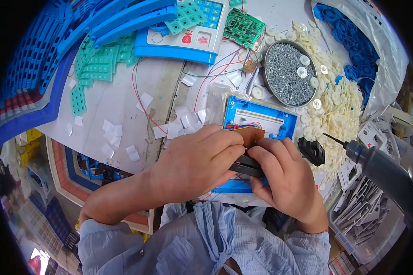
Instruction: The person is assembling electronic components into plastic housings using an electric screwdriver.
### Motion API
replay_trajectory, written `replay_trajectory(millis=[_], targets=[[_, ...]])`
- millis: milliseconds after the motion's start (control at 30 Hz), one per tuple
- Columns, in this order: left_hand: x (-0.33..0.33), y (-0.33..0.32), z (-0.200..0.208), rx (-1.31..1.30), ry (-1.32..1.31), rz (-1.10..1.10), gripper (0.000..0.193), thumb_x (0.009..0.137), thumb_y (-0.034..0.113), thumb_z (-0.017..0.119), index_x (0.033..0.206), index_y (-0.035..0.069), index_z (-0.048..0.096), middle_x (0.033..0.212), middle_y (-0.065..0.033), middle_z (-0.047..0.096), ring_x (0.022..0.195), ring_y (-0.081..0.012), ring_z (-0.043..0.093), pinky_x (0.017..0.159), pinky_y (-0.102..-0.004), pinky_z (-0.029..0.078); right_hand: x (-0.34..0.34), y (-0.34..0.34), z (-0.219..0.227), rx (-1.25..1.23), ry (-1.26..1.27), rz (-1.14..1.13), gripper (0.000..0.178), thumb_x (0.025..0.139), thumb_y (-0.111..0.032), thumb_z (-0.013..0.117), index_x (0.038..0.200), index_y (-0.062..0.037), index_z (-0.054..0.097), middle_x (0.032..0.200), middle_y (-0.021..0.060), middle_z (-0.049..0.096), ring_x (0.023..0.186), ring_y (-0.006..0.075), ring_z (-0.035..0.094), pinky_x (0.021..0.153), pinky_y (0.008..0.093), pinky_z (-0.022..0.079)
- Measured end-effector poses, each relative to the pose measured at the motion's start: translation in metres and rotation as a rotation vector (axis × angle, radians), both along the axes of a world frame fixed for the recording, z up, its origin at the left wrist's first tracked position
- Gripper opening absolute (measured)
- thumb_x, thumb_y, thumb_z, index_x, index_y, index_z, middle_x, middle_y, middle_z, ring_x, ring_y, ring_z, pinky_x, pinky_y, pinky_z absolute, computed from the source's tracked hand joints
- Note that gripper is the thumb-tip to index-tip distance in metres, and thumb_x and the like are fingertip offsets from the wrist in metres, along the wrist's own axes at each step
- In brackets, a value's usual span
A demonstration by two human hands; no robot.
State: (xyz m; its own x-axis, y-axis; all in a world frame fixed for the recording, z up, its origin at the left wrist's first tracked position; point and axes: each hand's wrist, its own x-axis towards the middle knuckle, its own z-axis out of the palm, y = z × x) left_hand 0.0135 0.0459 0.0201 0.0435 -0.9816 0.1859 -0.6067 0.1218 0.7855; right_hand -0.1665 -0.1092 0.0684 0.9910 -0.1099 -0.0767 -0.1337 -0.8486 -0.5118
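Nearest first: black case [247, 167] is in both hands, over the near part of the blue frame [285, 120]. Left hand [199, 160] curled nearly closed on the case's left end, fingertips partly hidden. Right hand [282, 172] bent, half closed, fingers and thumb pinching the right end; exact contact on the far side can't be told.

Handling, my read: case is light, stiff, probably smooth plastic — could slip if pinched at a corner. Take it by the two short ends. Brown board [251, 135] stands just beyond it, over the frame's middle; thin and likely brittle, so edges only. Thin wires [243, 126] at that board look soft and easy to tug loose — no pulling on them.

Right of the frame: black block [311, 151], then the screwdriver [376, 161], tip towards the frame. Left of it: paper scraps [174, 129], loose and light. Beyond it, slightly right: screw bowl [287, 75], white discs [337, 107] spread on its right side. Farther beyond the frame: green circuit board [243, 28], and left of that the keypad panel [174, 46].
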Motion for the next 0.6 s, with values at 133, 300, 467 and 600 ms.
replay_trajectory(millis=[133,300,467,600], targets=[[-0.001,0.0,0.001,-0.003,-0.004,-0.005,0.047,0.07,0.011,0.083,0.112,0.001,0.066,0.116,-0.0107,0.065,0.099,-0.0321,0.066,0.082,-0.0406,0.056,-0.013,0.0,0.023,0.024,-0.029,-0.092,0.063,0.075,-0.015,0.079,0.134,-0.0015,0.06,0.114,0.0161,0.063,0.086,0.0331,0.06,0.073,0.04,0.055],[0.001,0.0,-0.001,-0.023,0.001,-0.009,0.048,0.069,0.009,0.083,0.113,0.001,0.066,0.116,-0.011,0.065,0.1,-0.0323,0.067,0.082,-0.0406,0.056,-0.124,-0.024,0.096,0.244,-1.051,-0.112,0.02,0.093,-0.028,0.06,0.093,-0.0085,0.06,0.075,0.0054,0.055,0.068,0.0218,0.056,0.066,0.0357,0.047],[0.003,0.003,0.002,-0.02,0.012,-0.002,0.049,0.067,0.007,0.084,0.112,0.001,0.066,0.116,-0.0114,0.065,0.099,-0.0326,0.067,0.081,-0.0413,0.057,-0.203,-0.05,0.121,-0.045,-1.419,-0.486,0.02,0.086,-0.024,0.051,0.091,-0.0082,0.063,0.076,0.0055,0.054,0.064,0.0206,0.05,0.06,0.0382,0.035],[0.001,-0.004,0.001,-0.022,0.001,-0.028,0.049,0.067,0.007,0.084,0.112,0.001,0.066,0.115,-0.0113,0.065,0.099,-0.0326,0.067,0.081,-0.0413,0.057,-0.105,0.002,0.062,-0.129,-1.131,-0.338,0.023,0.092,-0.036,0.066,0.089,-0.0143,0.059,0.073,-0.0017,0.052,0.063,0.0143,0.05,0.057,0.0288,0.039]])
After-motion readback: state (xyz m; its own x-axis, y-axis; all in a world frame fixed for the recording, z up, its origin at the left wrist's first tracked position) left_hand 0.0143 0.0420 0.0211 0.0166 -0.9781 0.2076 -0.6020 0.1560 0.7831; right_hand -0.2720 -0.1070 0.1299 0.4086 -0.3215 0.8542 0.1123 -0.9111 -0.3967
